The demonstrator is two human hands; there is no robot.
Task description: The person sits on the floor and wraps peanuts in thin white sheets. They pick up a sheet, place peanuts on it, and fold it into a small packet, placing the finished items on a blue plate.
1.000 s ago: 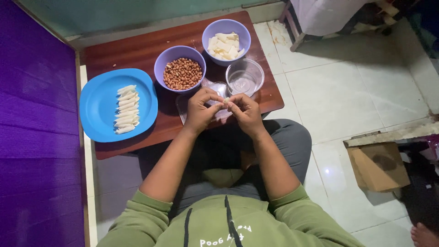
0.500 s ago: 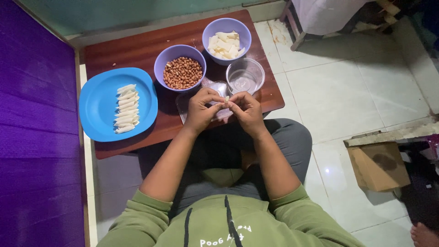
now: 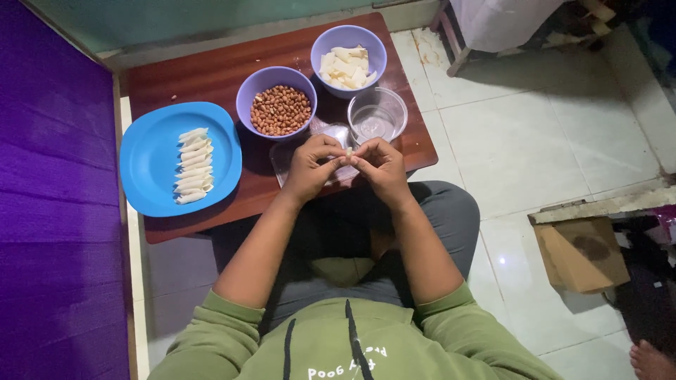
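Hands (image 3: pixel 345 169) unmoved, same wrapper (image 3: pixel 347 152) pinch.

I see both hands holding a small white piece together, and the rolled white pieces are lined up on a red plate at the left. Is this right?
Not quite: the plate is blue, not red, as the head view shows. The rest holds: the left hand and right hand pinch a small white piece between them, and the rolled pieces lie in a row on that plate at the left.

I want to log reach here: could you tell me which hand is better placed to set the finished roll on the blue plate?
Probably the left hand: the blue plate lies on its side of the table, while the right hand would cross over.
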